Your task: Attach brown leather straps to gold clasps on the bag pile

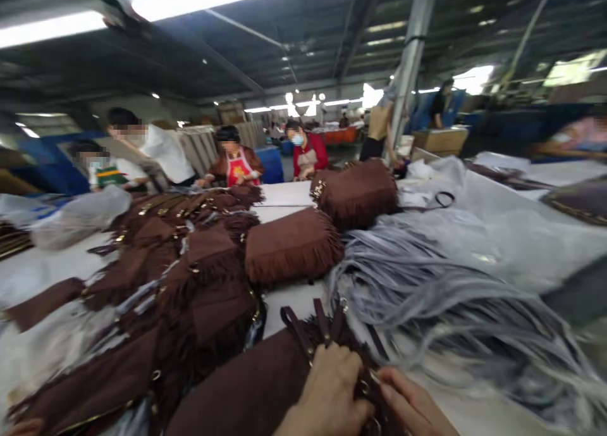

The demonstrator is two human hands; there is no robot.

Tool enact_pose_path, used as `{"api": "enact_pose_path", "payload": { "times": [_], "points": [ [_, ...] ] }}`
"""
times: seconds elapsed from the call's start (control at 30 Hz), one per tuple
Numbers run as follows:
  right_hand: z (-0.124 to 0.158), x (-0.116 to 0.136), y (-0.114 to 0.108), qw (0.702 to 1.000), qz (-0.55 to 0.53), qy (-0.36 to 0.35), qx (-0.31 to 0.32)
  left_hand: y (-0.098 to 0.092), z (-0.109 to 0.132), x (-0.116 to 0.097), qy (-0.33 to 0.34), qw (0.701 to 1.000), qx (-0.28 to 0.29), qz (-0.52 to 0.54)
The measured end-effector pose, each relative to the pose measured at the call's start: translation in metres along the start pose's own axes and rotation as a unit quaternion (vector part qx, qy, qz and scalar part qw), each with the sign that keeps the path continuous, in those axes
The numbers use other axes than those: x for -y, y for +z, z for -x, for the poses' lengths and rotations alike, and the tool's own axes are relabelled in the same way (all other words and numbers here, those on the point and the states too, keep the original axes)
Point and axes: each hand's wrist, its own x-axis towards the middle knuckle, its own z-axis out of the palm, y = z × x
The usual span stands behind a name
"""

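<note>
A dark brown fringed bag [246, 379] lies in front of me at the bottom of the view. My left hand [332, 385] rests on its strap end with fingers curled around the gathered edge. Beside it, my right hand [412, 401] pinches at the same end, close to small metal rings; blur hides what exactly is between its fingertips. Short brown straps [322, 322] with metal fittings stand up just beyond my left hand. Another fringed brown bag [291, 246] lies farther up the table, apart from both hands.
Several brown bags [213, 303] are heaped to the left. Grey strips [427, 284] are piled at the right, beside clear plastic sheeting [512, 227]. Another person's hand [21, 427] shows at the lower left corner. Several people are across the table, near a metal post [411, 69].
</note>
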Motion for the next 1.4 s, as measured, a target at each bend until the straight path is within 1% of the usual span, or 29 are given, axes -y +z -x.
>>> {"api": "enact_pose_path", "payload": {
  "times": [0.03, 0.07, 0.1, 0.13, 0.2, 0.3, 0.43, 0.53, 0.63, 0.7, 0.83, 1.0, 1.13, 1.3, 1.4],
  "points": [
    [0.005, -0.004, -0.011, 0.999, -0.039, 0.012, 0.031, 0.005, -0.005, -0.012, -0.009, 1.000, 0.002, 0.011],
    [0.007, -0.006, -0.018, 0.995, -0.080, 0.017, 0.061, 0.006, -0.008, -0.019, -0.020, 1.000, 0.004, 0.017],
    [0.007, -0.006, -0.023, 0.990, -0.115, 0.019, 0.084, 0.004, -0.008, -0.022, -0.031, 0.999, 0.006, 0.019],
    [0.006, -0.005, -0.025, 0.986, -0.135, 0.019, 0.093, 0.001, -0.008, -0.023, -0.036, 0.999, 0.012, 0.018],
    [0.003, -0.003, -0.023, 0.989, -0.130, 0.017, 0.070, -0.007, -0.007, -0.022, -0.037, 0.999, 0.024, 0.009],
    [0.003, -0.005, -0.012, 0.996, -0.080, 0.002, 0.041, -0.013, -0.009, -0.020, -0.037, 0.999, 0.034, 0.000],
    [0.008, -0.019, 0.002, 0.998, -0.003, -0.059, -0.030, -0.013, -0.016, -0.025, -0.051, 0.997, 0.049, -0.017],
    [0.008, -0.025, 0.009, 0.989, 0.056, -0.114, -0.076, -0.015, -0.021, -0.028, -0.076, 0.994, 0.068, -0.025],
    [0.007, -0.026, 0.015, 0.974, 0.105, -0.156, -0.130, -0.015, -0.026, -0.029, -0.090, 0.993, 0.073, -0.024],
    [0.005, -0.026, 0.019, 0.965, 0.128, -0.168, -0.158, -0.013, -0.028, -0.027, -0.092, 0.993, 0.066, -0.029],
    [0.004, -0.027, 0.025, 0.959, 0.143, -0.162, -0.181, -0.008, -0.029, -0.025, -0.099, 0.992, 0.066, -0.050],
    [0.003, -0.029, 0.028, 0.953, 0.160, -0.186, -0.178, -0.008, -0.030, -0.023, -0.093, 0.992, 0.069, -0.046],
    [0.000, -0.023, 0.026, 0.954, 0.156, -0.189, -0.176, -0.011, -0.033, -0.022, -0.099, 0.991, 0.078, -0.036],
    [-0.005, -0.019, 0.022, 0.954, 0.172, -0.198, -0.144, -0.011, -0.033, -0.020, -0.118, 0.990, 0.073, -0.019],
    [-0.007, -0.022, 0.017, 0.946, 0.198, -0.227, -0.121, -0.011, -0.032, -0.020, -0.121, 0.990, 0.070, -0.017]
  ]
}}
